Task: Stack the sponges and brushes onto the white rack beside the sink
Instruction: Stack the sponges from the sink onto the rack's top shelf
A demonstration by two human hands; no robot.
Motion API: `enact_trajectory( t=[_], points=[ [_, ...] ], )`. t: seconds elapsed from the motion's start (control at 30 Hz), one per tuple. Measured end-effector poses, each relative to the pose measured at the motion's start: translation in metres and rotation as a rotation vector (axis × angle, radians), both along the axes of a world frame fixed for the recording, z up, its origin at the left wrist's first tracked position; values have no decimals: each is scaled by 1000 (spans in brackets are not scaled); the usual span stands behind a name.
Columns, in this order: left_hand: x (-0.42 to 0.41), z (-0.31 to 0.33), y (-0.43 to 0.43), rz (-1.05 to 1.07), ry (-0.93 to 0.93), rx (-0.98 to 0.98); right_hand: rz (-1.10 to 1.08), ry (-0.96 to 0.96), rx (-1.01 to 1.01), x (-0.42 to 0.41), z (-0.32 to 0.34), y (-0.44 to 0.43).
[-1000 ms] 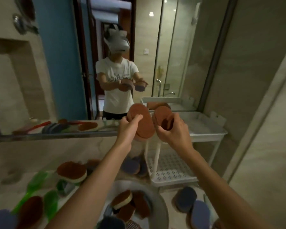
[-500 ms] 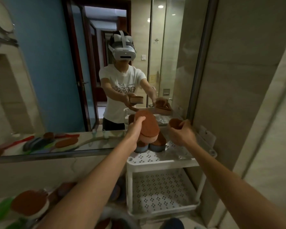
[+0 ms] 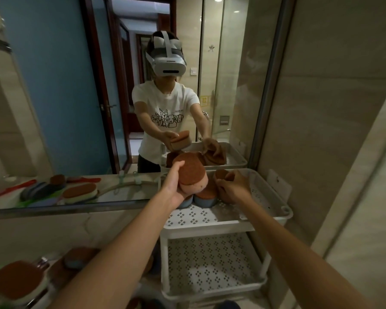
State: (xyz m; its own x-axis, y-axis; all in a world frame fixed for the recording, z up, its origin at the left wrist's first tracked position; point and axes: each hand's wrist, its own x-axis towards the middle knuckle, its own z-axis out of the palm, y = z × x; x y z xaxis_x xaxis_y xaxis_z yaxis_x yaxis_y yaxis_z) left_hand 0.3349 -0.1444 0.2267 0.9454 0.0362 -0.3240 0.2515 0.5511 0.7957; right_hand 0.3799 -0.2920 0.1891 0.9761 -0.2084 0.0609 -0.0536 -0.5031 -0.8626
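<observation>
Right hand (image 3: 234, 188) has lowered to the white rack (image 3: 210, 227), fingers curled round its brown sponge (image 3: 221, 174) — left hand (image 3: 173, 188) grips the pink sponge (image 3: 193, 177), yet unplaced.

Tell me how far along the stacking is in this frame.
Done: a few blue-based sponges sit on the top shelf of the white rack. In hand: the left hand holds a pink sponge above them; the right hand sets a brown sponge beside them. Left: the counter sponges, so well short of finished.
</observation>
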Motion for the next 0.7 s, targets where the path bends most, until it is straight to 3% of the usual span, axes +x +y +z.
enact_trajectory(
  t=[0.2,0.37,0.43,0.6,0.7],
  points=[
    [1,-3,2,-19,-4,9,46,-51,-186,3,-2,-2],
    [1,-2,0,-33,-2,50,65,26,-451,9,-7,2],
    [3,-2,-1,-45,-18,46,46,22,-467,10,-8,3],
    [7,7,-13,-47,-80,19,44,-204,-117,-7,10,-10],
    [16,12,-28,-36,-103,97,271,-229,191,-39,28,-17]
  ],
)
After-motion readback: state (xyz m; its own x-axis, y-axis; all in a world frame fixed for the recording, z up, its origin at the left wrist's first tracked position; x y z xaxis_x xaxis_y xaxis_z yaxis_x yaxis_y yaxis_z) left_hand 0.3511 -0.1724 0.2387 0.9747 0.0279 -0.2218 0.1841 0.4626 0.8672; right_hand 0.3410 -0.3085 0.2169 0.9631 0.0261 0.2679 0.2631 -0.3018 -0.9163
